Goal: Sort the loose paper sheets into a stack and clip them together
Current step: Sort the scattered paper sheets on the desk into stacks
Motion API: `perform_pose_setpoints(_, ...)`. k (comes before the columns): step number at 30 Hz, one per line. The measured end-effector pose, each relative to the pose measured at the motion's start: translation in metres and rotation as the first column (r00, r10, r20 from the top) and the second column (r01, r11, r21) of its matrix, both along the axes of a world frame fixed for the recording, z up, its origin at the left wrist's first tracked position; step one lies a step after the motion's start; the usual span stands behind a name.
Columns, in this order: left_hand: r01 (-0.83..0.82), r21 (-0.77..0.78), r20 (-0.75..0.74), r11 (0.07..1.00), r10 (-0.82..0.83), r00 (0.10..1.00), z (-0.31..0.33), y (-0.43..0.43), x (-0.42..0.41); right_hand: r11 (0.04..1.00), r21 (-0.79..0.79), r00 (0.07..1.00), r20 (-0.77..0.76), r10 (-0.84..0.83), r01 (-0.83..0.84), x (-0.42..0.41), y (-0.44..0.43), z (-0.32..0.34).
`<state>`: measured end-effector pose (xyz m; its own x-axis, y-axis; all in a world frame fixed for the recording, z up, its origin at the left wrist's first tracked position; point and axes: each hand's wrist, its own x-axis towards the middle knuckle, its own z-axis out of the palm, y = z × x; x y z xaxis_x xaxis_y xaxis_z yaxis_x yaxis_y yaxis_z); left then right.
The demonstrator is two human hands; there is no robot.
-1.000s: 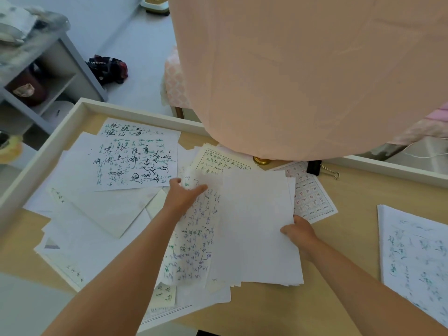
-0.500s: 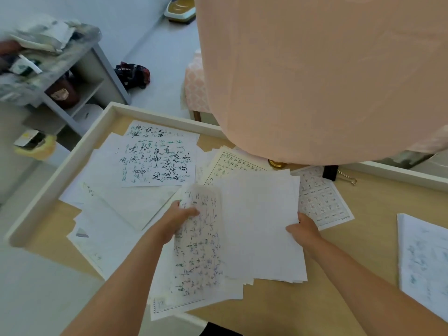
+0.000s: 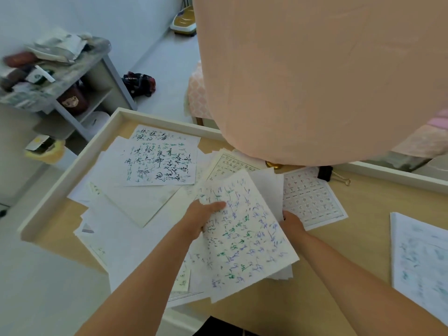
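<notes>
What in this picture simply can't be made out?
Head view:
Small gold object: mostly hidden by the hanging peach fabric.
Right hand: fingers hidden under the white sheet with blue and green handwriting, which the left hand pinches.
White paper pile at right: cut off by the frame edge, writing blurred.

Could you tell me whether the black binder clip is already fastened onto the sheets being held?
No, the binder clip lies on the table by its far rim, apart from the held sheets.
</notes>
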<state>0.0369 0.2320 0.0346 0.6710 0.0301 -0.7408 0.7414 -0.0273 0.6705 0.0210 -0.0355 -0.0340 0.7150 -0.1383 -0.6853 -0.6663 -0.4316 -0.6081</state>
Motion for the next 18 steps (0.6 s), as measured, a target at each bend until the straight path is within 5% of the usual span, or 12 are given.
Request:
perform_pose_setpoints(2, 0.018, 0.174, 0.015, 0.985, -0.021, 1.0, -0.008, -0.013, -0.001, 0.978, 0.142, 0.988, -0.058, -0.144, 0.151, -0.001, -0.002, 0.006)
perform_pose_setpoints(5, 0.029, 0.239, 0.031, 0.971, -0.037, 0.999, -0.014, -0.035, -0.002, 0.89, 0.359, 0.958, -0.149, -0.244, 0.282, -0.005, -0.004, 0.018)
perform_pose_setpoints(10, 0.078, 0.099, -0.011, 0.992, -0.077, 0.997, -0.031, -0.042, 0.006, 0.999, 0.035, 0.998, 0.048, -0.039, 0.038, -0.01, -0.009, 0.015)
perform_pose_setpoints(16, 0.058, 0.474, 0.058, 0.879, -0.097, 0.994, -0.047, -0.022, -0.002, 0.99, 0.059, 0.992, 0.006, -0.125, 0.125, -0.012, -0.013, 0.006)
perform_pose_setpoints(18, 0.008, 0.479, 0.072, 0.878, -0.048, 0.996, -0.051, -0.02, -0.004, 0.989, 0.09, 0.992, 0.014, -0.123, 0.121, -0.012, -0.009, 0.006)
